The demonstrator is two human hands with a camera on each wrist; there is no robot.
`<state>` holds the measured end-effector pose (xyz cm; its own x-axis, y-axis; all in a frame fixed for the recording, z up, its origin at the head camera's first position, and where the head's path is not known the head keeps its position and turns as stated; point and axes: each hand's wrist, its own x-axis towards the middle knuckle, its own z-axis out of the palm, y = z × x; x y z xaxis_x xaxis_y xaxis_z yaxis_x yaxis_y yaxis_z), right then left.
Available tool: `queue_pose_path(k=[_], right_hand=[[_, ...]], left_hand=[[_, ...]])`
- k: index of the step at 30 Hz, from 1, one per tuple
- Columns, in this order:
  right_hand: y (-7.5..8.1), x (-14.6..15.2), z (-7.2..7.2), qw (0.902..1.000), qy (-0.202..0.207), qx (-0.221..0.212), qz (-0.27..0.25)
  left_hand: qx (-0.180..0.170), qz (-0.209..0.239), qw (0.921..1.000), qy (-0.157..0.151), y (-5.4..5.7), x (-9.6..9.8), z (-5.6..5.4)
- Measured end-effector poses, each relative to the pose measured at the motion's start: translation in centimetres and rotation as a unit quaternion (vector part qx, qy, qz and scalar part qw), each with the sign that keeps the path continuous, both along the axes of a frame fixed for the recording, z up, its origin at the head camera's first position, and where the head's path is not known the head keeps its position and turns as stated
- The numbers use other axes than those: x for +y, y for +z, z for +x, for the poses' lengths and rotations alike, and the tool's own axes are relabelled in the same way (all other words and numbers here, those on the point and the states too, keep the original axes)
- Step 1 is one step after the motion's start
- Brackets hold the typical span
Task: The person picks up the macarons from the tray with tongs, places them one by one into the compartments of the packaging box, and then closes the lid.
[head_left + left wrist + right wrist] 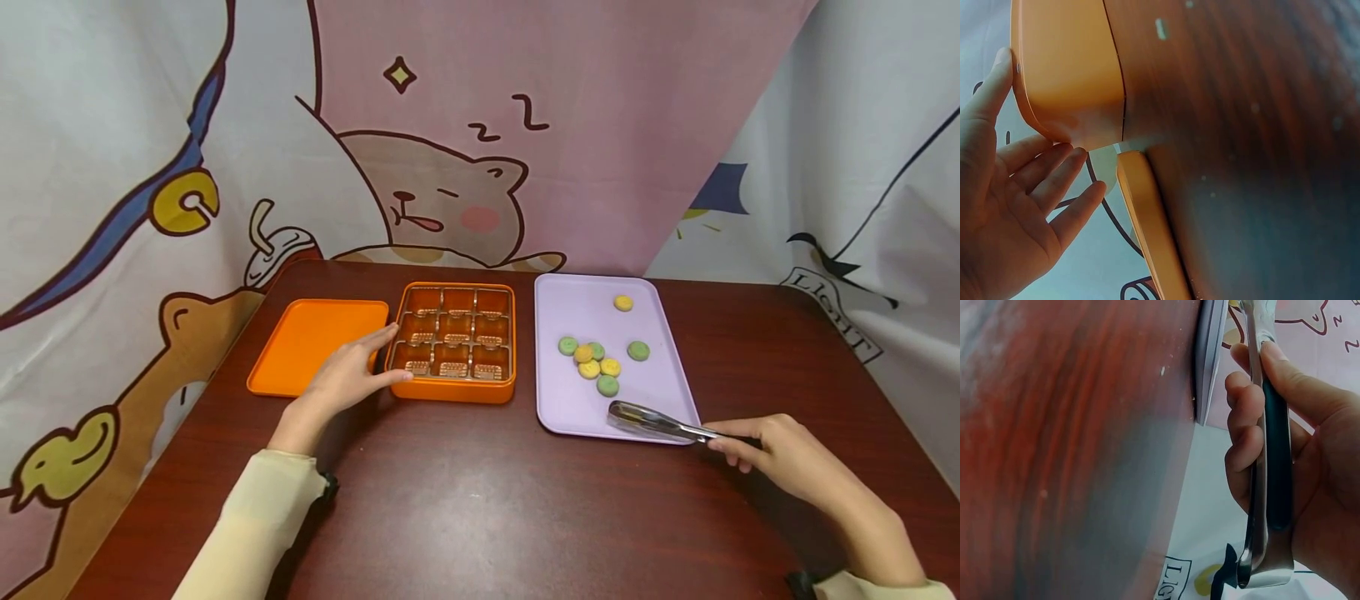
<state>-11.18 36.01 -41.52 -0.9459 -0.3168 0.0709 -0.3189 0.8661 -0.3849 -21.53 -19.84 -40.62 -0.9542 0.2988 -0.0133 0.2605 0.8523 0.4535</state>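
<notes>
My left hand (341, 379) rests at the near left corner of an orange box (453, 390), thumb on its front rim and fingers along its left side. In the left wrist view the fingers (1060, 181) are fairly straight, and their tips touch the box wall. A clear insert (455, 333) divides the box into several bare compartments. My right hand (780, 454) grips metal tongs (660, 422) by the handle. The tongs' head is over the near part of a lilac tray (570, 408). Several small round yellow cookies (623, 303) and green cookies (638, 351) lie on the tray.
A flat orange lid (315, 333) lies left of the box. Everything stands on a dark red-brown wooden table (480, 492). A cartoon-printed cloth (585, 125) hangs behind the table and down both sides.
</notes>
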Motion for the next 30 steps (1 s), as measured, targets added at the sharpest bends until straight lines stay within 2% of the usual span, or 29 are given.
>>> queue_pose_path(k=[6, 13, 20, 30], right_hand=[[0.2, -0.2, -0.1, 0.9999, -0.007, -0.008, -0.008], [0.4, -0.3, -0.3, 0.9994, 0.01, 0.03, -0.016], [0.6, -1.0, -0.4, 0.9997, -0.013, 0.018, -0.003], [0.4, -1.9, -0.9, 0.9979, 0.007, 0.061, -0.02]], left_hand=[[0.005, -0.001, 1.0, -0.002, 0.0, -0.1, 0.0], [0.008, -0.005, 0.9999, -0.004, 0.1, -0.1, 0.0], [0.008, -0.003, 1.0, -0.003, 0.0, 0.0, 0.0], [0.002, -0.002, 1.0, 0.001, 0.0, 0.1, 0.1]])
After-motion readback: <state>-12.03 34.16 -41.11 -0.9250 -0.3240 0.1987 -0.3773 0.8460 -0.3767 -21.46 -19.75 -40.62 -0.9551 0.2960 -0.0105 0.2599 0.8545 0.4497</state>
